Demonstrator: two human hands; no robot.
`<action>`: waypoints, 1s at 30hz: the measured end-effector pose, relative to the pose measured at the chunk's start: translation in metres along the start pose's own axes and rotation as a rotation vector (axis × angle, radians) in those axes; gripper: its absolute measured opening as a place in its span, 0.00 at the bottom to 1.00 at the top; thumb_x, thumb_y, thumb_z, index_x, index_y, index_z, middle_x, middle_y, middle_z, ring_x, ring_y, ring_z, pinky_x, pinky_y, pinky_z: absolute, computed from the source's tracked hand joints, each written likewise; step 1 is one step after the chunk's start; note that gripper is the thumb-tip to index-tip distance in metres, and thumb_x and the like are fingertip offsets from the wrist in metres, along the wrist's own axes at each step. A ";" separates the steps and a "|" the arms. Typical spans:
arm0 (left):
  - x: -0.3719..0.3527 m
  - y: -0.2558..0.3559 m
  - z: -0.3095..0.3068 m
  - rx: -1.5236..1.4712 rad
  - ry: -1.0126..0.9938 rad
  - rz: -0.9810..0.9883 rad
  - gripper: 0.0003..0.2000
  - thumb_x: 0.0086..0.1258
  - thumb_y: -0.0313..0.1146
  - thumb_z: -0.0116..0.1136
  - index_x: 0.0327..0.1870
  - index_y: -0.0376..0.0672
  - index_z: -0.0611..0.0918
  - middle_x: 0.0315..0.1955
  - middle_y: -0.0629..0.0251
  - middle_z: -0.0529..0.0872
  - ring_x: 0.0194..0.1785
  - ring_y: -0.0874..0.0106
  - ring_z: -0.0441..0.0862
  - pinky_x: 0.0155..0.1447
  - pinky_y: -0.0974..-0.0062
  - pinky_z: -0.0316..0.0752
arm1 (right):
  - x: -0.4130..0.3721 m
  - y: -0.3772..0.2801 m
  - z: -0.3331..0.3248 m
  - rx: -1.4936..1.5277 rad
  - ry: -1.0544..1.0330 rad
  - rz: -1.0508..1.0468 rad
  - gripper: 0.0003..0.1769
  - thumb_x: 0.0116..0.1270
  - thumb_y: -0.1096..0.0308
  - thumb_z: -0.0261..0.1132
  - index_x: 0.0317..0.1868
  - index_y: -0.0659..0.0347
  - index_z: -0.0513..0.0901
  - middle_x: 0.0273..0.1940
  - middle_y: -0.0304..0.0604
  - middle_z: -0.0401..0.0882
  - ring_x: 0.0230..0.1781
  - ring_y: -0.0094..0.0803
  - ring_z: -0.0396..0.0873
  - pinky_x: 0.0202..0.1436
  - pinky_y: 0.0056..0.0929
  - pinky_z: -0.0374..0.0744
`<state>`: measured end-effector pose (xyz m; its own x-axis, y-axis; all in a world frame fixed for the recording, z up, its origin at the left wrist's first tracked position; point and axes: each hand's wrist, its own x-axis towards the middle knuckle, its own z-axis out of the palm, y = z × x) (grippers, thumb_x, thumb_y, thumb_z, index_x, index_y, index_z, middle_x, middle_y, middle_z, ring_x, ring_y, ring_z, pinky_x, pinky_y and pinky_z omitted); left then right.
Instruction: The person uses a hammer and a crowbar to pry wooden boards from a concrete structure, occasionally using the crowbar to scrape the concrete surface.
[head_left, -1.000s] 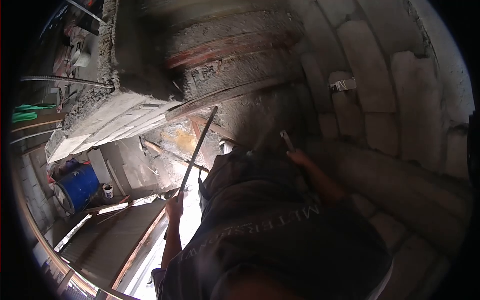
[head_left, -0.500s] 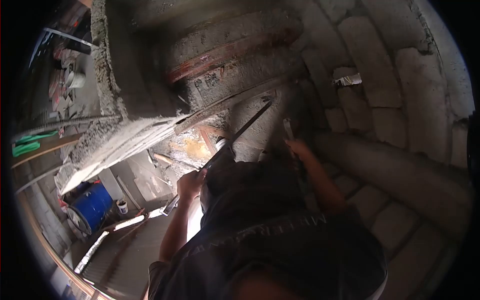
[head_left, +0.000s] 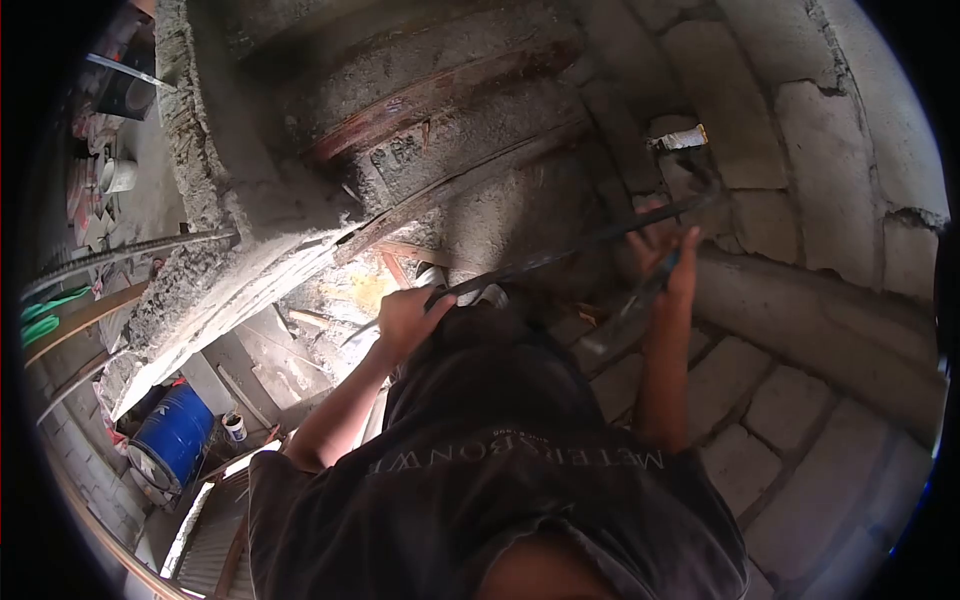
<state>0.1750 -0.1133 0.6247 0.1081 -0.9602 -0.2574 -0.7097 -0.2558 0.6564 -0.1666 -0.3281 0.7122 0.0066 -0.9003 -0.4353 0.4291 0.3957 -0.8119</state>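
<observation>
My left hand (head_left: 408, 318) is closed round a long dark crowbar (head_left: 560, 254), which slants up to the right with its hooked end near the block wall. On the right, my right hand (head_left: 668, 250) has its fingers partly spread close to the bar. A hammer (head_left: 640, 292), smeared by motion, lies against that palm with its pale end pointing down and left. My shoes show below the bar, beside a brightly lit patch of rubble.
A rough concrete slab edge (head_left: 215, 310) juts in at the left, with a rebar rod (head_left: 130, 262) sticking out. Below stand a blue drum (head_left: 172, 432) and a small white bucket (head_left: 234, 427). The block wall (head_left: 755, 225) has a hole in it, on the right.
The crowbar's far end has swung right toward the wall, close to my right hand. My right hand has risen and spread its fingers, and the hammer has tipped downward.
</observation>
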 end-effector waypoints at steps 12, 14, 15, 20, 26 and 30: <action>0.066 0.058 0.038 -0.200 -0.052 0.359 0.18 0.70 0.47 0.58 0.31 0.38 0.79 0.26 0.51 0.80 0.34 0.48 0.78 0.41 0.54 0.70 | -0.055 -0.089 0.009 0.469 -0.223 -0.416 0.23 0.75 0.46 0.56 0.42 0.61 0.70 0.34 0.38 0.72 0.38 0.31 0.75 0.53 0.34 0.77; 0.073 0.063 0.044 -0.159 -0.093 0.349 0.17 0.70 0.47 0.58 0.33 0.38 0.80 0.29 0.52 0.81 0.37 0.49 0.79 0.44 0.56 0.72 | -0.057 -0.091 0.007 0.555 -0.383 -0.465 0.23 0.75 0.45 0.56 0.48 0.60 0.73 0.31 0.35 0.67 0.33 0.26 0.69 0.44 0.28 0.72; 0.074 0.068 0.046 -0.123 -0.140 0.338 0.16 0.70 0.46 0.58 0.36 0.39 0.81 0.32 0.53 0.83 0.40 0.50 0.80 0.47 0.57 0.73 | -0.058 -0.091 0.004 0.562 -0.383 -0.461 0.23 0.75 0.45 0.56 0.48 0.60 0.73 0.31 0.35 0.67 0.33 0.26 0.69 0.44 0.28 0.72; 0.044 0.121 0.004 -0.328 0.026 0.386 0.16 0.69 0.45 0.61 0.45 0.42 0.83 0.42 0.57 0.85 0.51 0.56 0.81 0.57 0.61 0.74 | -0.048 -0.065 -0.003 0.366 -0.357 -0.464 0.23 0.75 0.45 0.54 0.53 0.57 0.72 0.31 0.35 0.67 0.33 0.26 0.67 0.45 0.29 0.70; -0.035 0.257 -0.123 -0.844 -0.597 1.157 0.15 0.68 0.38 0.65 0.54 0.45 0.84 0.48 0.67 0.86 0.49 0.69 0.82 0.52 0.70 0.74 | -0.014 -0.026 -0.024 0.289 -0.399 -0.405 0.22 0.76 0.44 0.52 0.50 0.55 0.71 0.33 0.36 0.66 0.37 0.29 0.65 0.52 0.33 0.67; -0.046 0.287 -0.131 -0.653 -0.529 1.232 0.12 0.72 0.34 0.60 0.52 0.42 0.84 0.46 0.67 0.85 0.46 0.69 0.83 0.46 0.72 0.76 | -0.010 -0.018 -0.032 0.272 -0.267 -0.299 0.22 0.75 0.43 0.53 0.50 0.55 0.71 0.35 0.36 0.65 0.39 0.30 0.66 0.54 0.33 0.67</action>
<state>0.0579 -0.1576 0.9174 -0.6728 -0.4907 0.5537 0.2794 0.5245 0.8043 -0.2032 -0.3207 0.7184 0.0633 -0.9965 -0.0547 0.6681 0.0830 -0.7394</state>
